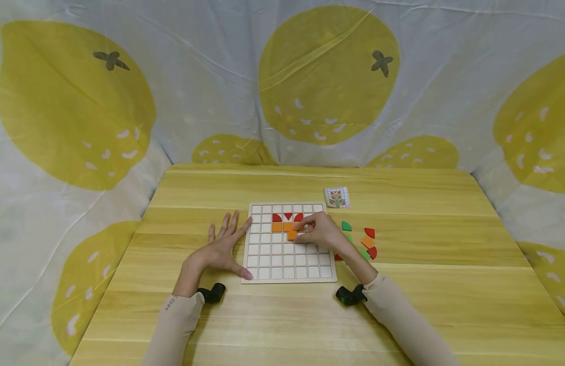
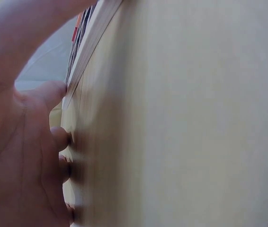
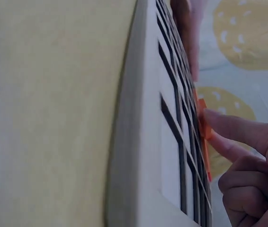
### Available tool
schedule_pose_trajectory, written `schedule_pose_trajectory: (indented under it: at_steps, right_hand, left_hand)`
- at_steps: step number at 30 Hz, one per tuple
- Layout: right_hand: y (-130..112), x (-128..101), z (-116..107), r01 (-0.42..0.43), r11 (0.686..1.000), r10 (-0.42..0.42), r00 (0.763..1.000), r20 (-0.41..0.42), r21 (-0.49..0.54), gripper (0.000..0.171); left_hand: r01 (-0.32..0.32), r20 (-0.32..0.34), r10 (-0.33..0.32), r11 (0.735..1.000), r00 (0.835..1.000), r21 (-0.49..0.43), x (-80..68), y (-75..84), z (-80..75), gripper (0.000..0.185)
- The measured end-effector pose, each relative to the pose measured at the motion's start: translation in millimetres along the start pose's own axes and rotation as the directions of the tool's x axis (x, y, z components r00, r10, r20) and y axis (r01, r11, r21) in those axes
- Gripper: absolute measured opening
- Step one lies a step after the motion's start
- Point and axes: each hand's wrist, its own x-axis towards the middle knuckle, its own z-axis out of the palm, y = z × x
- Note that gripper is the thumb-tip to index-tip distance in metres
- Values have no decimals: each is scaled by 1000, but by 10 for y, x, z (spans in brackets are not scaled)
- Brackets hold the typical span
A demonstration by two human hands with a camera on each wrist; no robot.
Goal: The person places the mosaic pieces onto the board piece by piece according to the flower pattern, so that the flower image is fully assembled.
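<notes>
The only writing I can find is a small mark on my left sleeve (image 1: 171, 303), too small to read. The pattern card (image 1: 337, 197) past the grid board (image 1: 289, 274) shows a little coloured picture and no letters I can make out. My right hand (image 1: 321, 231) reaches over the board, fingers (image 3: 228, 127) curled and pinching an orange square tile (image 1: 292, 235) just under the red and orange tiles (image 1: 288, 221) already seated. My left hand (image 1: 222, 247) lies flat on the bench (image 1: 447, 305), fingers released and spread, thumb and forefinger touching the board's left edge. Loose tiles (image 1: 366, 242) lie right of the board.
</notes>
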Motion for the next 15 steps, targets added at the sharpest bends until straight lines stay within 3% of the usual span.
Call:
schedule_pose_trajectory:
  at_steps: [15]
  right_hand:
    - [5,-15,64,8,999,-9,1000,20,44,18]
  left_hand:
    - [1,0,-1,1000,1000,-2,1,-4,0,146]
